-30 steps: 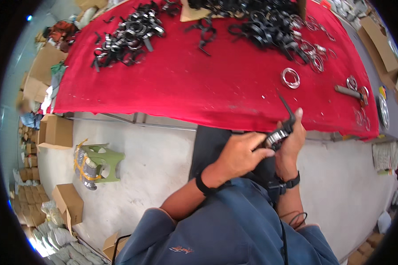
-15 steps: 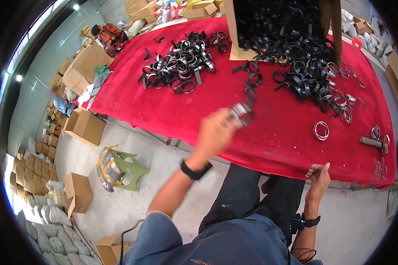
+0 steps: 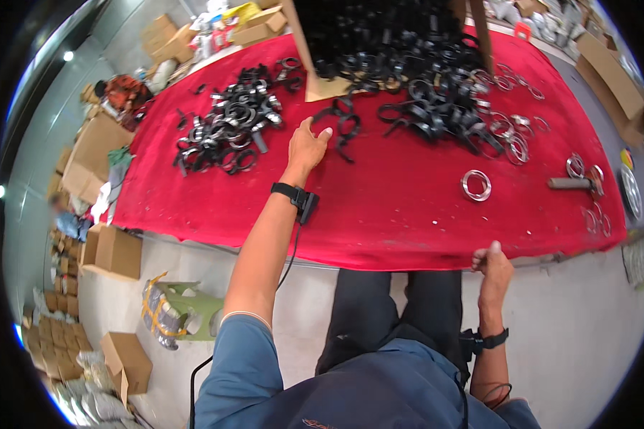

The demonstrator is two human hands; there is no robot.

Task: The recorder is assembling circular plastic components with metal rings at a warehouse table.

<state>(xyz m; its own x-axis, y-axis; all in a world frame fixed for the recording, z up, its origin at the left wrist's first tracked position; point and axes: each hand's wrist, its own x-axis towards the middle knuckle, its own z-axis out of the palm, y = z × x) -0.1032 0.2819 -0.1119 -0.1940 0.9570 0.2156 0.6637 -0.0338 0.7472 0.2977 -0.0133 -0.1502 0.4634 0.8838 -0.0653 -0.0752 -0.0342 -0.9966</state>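
Red cloth (image 3: 393, 214) covers the table. My left hand (image 3: 306, 150), fingers parted and seemingly empty, is just beside loose black rings (image 3: 342, 120); pinching one by its band should avoid snagging its neighbours. My right hand (image 3: 494, 275) curls near the edge; whether it holds anything, I cannot tell.

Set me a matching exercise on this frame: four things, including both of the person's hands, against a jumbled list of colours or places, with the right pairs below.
Things
1. Left hand
2. Right hand
3. Stool
4. Cloth

Places and colours
A. Red, spread under the black and silver rings
B. Beside the front edge, with no ring seen in its fingers
C. Green, on the floor
D. Stretched forward, just right of the left-hand pile of rings

Right pairs
1-D, 2-B, 3-C, 4-A
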